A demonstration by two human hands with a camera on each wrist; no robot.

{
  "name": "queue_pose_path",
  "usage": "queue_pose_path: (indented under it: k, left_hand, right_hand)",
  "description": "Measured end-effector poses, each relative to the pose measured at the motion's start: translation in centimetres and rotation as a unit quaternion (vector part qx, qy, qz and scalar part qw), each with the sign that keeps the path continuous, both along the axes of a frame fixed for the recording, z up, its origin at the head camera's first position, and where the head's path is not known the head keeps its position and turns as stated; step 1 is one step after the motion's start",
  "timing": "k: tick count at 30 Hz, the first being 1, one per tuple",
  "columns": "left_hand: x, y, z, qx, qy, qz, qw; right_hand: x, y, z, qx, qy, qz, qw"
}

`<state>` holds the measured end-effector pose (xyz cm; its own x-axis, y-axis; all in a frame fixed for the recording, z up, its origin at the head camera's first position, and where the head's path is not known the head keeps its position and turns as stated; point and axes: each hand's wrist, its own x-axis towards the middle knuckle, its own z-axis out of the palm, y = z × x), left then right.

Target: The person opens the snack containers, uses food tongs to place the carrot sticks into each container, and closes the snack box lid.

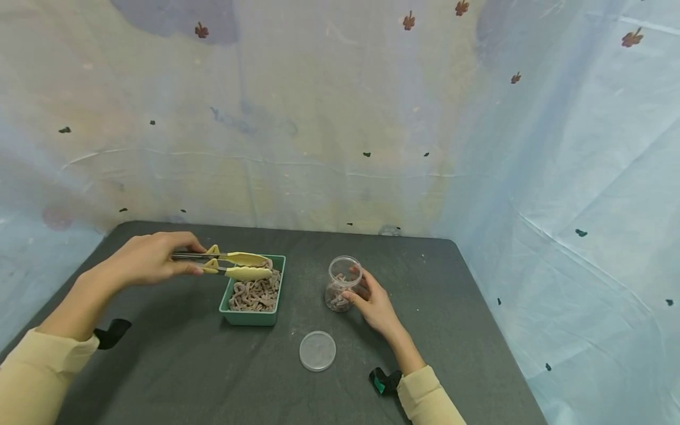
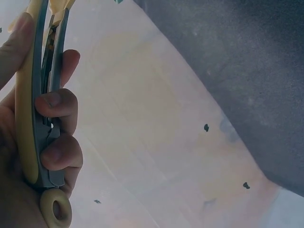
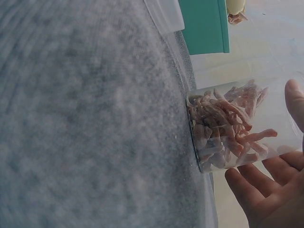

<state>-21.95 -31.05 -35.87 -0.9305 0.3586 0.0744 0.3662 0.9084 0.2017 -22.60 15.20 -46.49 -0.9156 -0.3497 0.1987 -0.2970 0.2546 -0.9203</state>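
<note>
My left hand (image 1: 151,258) grips a pair of tongs (image 1: 241,258) with yellow tips, fingers wrapped round the handles in the left wrist view. The tong tips hover over a green tray (image 1: 249,319), and a few brownish strips (image 3: 236,19) show between them. More twisted strips (image 1: 256,295) fill the tray. To the right, my right hand (image 1: 374,304) holds a clear open jar (image 1: 345,270) from its right side, thumb and fingers around it. The jar stands upright on the table, partly filled with the same kind of strips (image 3: 228,128).
A round clear lid (image 1: 317,351) lies flat on the dark grey table (image 1: 255,378), in front of and between tray and jar. A pale patterned sheet (image 1: 319,118) hangs behind the table and along its sides. Black wrist mounts (image 1: 111,333) sit by both sleeves.
</note>
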Motion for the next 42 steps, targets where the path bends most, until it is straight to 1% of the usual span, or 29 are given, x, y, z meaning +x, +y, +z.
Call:
queue_pose_path:
  k: [14, 23, 28, 35, 38, 42]
  left_hand:
    - [0.1, 0.0, 0.1, 0.006, 0.006, -0.007, 0.9999]
    - [0.2, 0.1, 0.5, 0.010, 0.012, -0.004, 0.9999]
    - [0.0, 0.3, 0.9, 0.017, 0.012, -0.003, 0.9998]
    - [-0.3, 1.1, 1.7, 0.025, 0.012, -0.008, 0.9996]
    - [-0.4, 1.5, 2.1, 0.028, 0.013, -0.011, 0.9995]
    - [-0.7, 2.2, 2.6, 0.031, 0.013, -0.016, 0.9993]
  right_hand:
    - [0.0, -0.2, -0.2, -0.005, 0.001, -0.004, 1.0000]
    - [-0.1, -0.2, -0.4, -0.005, 0.002, -0.010, 0.9999]
    - [-0.2, -0.1, -0.3, 0.001, 0.000, -0.006, 1.0000]
    - [-1.6, 0.1, -3.0, 0.002, 0.001, -0.023, 0.9997]
    - [-1.8, 0.3, -3.4, -0.001, 0.006, -0.023, 0.9997]
    - [-1.8, 0.4, -3.5, -0.003, 0.010, -0.018, 0.9998]
